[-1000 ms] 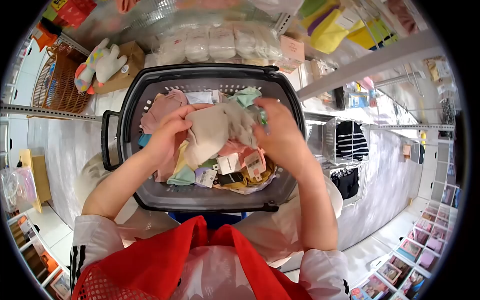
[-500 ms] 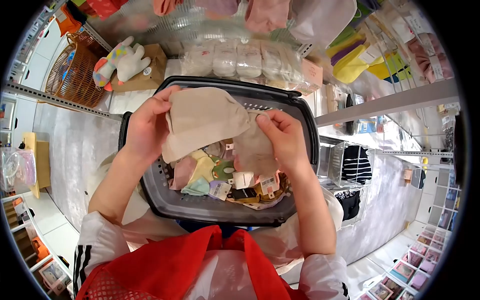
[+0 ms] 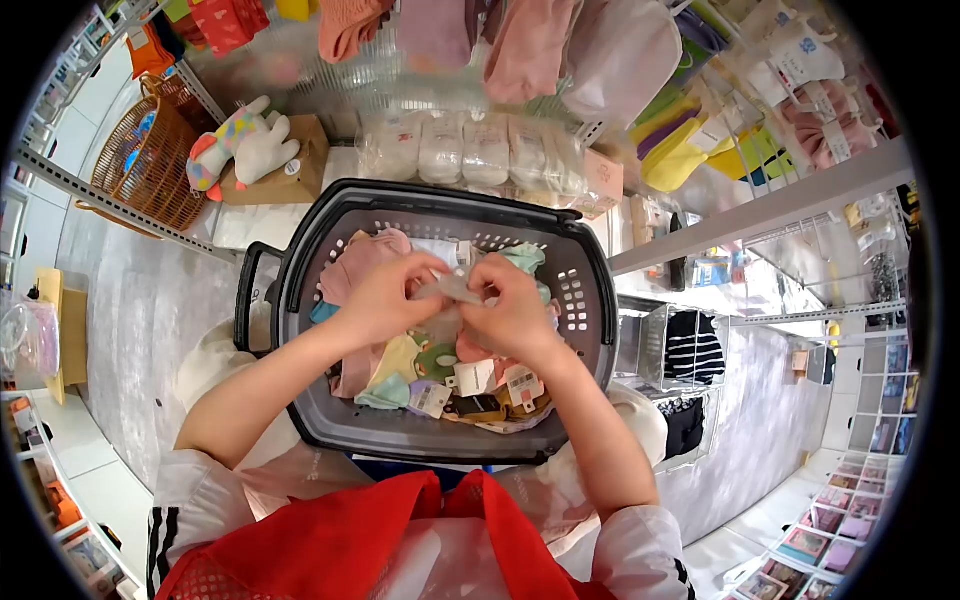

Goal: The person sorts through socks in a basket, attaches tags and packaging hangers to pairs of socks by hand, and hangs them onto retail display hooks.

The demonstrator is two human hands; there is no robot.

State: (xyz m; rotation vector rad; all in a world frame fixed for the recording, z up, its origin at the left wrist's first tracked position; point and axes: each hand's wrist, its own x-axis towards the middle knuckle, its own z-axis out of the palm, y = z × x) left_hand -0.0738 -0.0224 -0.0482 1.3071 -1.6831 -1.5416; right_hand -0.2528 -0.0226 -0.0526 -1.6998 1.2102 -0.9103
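Above a grey plastic shopping basket (image 3: 400, 430), my left hand (image 3: 395, 295) and my right hand (image 3: 505, 312) are close together, fingers pinched. Between their fingertips is a small pale, partly see-through piece (image 3: 455, 290), too blurred to name surely. The basket holds folded cloth goods with tags: a pink cloth item (image 3: 365, 262) at the upper left, a mint-green item (image 3: 525, 258) at the upper right, and a yellow item (image 3: 398, 358) below my left hand. White price tags (image 3: 475, 378) show near the front. My hands hide the middle of the pile.
Plastic-wrapped white packs (image 3: 465, 148) line the shelf behind the basket. A plush toy (image 3: 245, 150) and a wicker basket (image 3: 145, 155) stand at the left. Socks (image 3: 530, 50) hang overhead. Wire bins (image 3: 690, 350) and a metal shelf rail (image 3: 770, 225) are at the right.
The beige cloth item that was spread between my hands is no longer visible there. Both hands have come together, lower over the basket's middle, on a small pale piece. The view has shifted slightly.
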